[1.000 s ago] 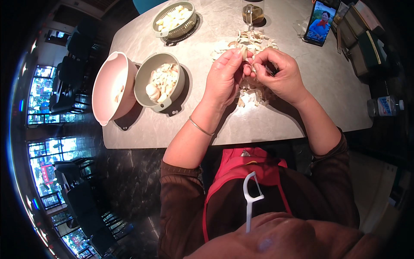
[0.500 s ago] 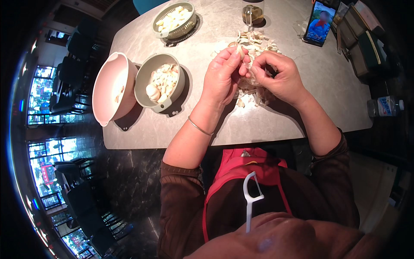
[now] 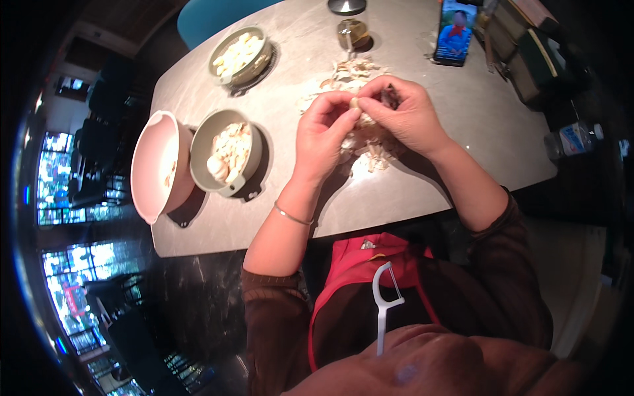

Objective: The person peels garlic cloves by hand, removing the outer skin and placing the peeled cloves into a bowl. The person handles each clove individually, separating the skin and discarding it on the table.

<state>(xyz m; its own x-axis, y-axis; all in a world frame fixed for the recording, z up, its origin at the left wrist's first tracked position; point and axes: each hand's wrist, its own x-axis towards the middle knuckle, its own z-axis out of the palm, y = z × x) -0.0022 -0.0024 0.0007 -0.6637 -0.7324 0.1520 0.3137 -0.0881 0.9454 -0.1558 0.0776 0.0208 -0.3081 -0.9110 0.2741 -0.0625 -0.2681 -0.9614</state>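
Observation:
My left hand (image 3: 320,135) and my right hand (image 3: 411,119) meet at their fingertips above the table. Pinched between the thumbs and forefingers is a small pale garlic clove (image 3: 354,103), mostly covered by the fingers. Under and around both hands lies a loose pile of papery garlic skins (image 3: 373,160). To the left stands a grey-green bowl (image 3: 249,173) with unpeeled cloves and a whole garlic bulb (image 3: 216,165) in it. Farther back, a green colander (image 3: 263,61) contains pale peeled cloves (image 3: 239,54).
A pink bowl (image 3: 148,178) with a few scraps inside stands at the table's left edge. A glass cup (image 3: 353,34) of brown liquid is at the back. At the back right, a phone (image 3: 456,33) leans near dark boxes (image 3: 528,56). A plastic bottle (image 3: 573,141) lies beyond the right edge.
My right fingertips have come in against the left ones, and both hands now pinch the clove. The whole view has tilted, shifting the bowls down and left in the picture.

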